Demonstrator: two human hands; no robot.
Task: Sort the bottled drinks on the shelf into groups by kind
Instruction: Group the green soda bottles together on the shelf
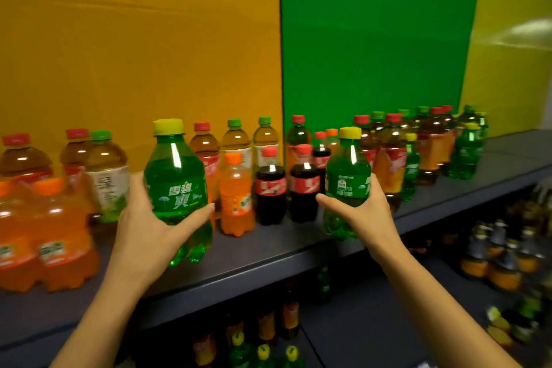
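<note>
Nearest, left of the two cola bottles (303, 185), the left hand (146, 227) wraps thumb and fingers round a tilted green soda bottle (176, 188) at the front of the grey shelf (268, 251). Just right of the colas, the right hand (361, 212) grips a second green bottle (348, 176). An orange soda (236, 197) stands just left of the colas, and tea bottles (236, 140) line up behind them.

Single head cam, wide-angle, worn by person. Faces fwd + slightly down onto dark shelf (268, 249) from just above it, close up. Lower tier (373, 323) at bottom-right is blurry, prob. lens-edge distortion.
</note>
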